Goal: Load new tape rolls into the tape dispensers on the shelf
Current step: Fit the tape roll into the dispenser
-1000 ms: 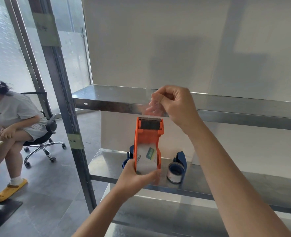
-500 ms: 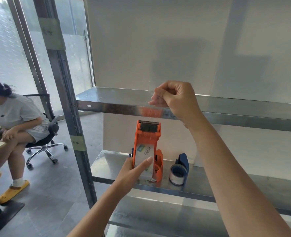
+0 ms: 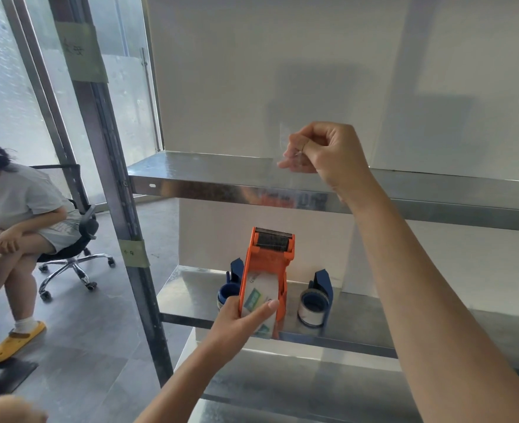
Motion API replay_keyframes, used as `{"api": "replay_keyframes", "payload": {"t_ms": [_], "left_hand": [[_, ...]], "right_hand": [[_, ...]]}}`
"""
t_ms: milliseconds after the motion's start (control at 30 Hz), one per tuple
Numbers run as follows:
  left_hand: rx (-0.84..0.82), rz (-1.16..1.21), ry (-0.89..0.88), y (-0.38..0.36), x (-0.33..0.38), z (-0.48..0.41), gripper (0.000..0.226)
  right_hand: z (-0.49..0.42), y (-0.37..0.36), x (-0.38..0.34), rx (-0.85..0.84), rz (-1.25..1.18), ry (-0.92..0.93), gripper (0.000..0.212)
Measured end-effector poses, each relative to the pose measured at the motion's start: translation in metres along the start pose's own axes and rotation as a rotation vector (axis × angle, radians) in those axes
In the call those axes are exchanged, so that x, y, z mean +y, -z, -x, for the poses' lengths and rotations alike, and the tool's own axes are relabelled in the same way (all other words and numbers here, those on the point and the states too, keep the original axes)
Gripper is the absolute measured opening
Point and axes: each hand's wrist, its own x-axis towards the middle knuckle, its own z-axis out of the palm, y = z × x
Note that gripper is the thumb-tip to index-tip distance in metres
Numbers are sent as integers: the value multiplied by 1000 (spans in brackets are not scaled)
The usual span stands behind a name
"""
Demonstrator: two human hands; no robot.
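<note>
Orange dispenser (image 3: 269, 267) gripped in your left hand (image 3: 239, 323); your right hand (image 3: 323, 152) pinches clear tape (image 3: 283, 148) above the steel shelf (image 3: 197, 190), white wall (image 3: 252, 87) behind.

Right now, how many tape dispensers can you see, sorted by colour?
Orange tape dispenser, in the left hand: 1
Blue tape dispensers, on the shelf: 2
Total: 3

The metal shelf (image 3: 374, 306) carries two tape dispensers, both standing near its front edge and apart from each other. The left blue dispenser (image 3: 233, 277) is partly hidden; the right blue dispenser (image 3: 317, 297) stands in plain sight.
</note>
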Motion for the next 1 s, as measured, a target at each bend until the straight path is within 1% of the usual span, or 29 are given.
{"api": "replay_keyframes", "payload": {"t_ms": [100,233,367,500,633,700,833,900,1000], "left_hand": [[1,8,-11,3,2,0,50],[13,41,-55,10,7,5,62],[48,44,-93,20,18,11,46],[50,18,-161,25,33,21,43],[35,40,-224,16,47,31,43],[46,47,-249,14,53,32,44],[52,42,-293,19,70,33,31],[59,21,-313,23,77,33,32],[87,13,-361,28,88,33,29]], "right_hand": [[0,4,0,10,-2,3,18],[-2,8,4,38,5,-6,19],[-5,15,13,100,15,-47,20],[-10,23,27,153,-10,-130,21],[-14,21,38,154,-55,-203,24],[-14,16,42,149,-68,-223,24],[-12,7,47,157,-83,-251,23],[-11,5,49,160,-87,-260,22],[-9,2,49,162,-115,-273,23]]}}
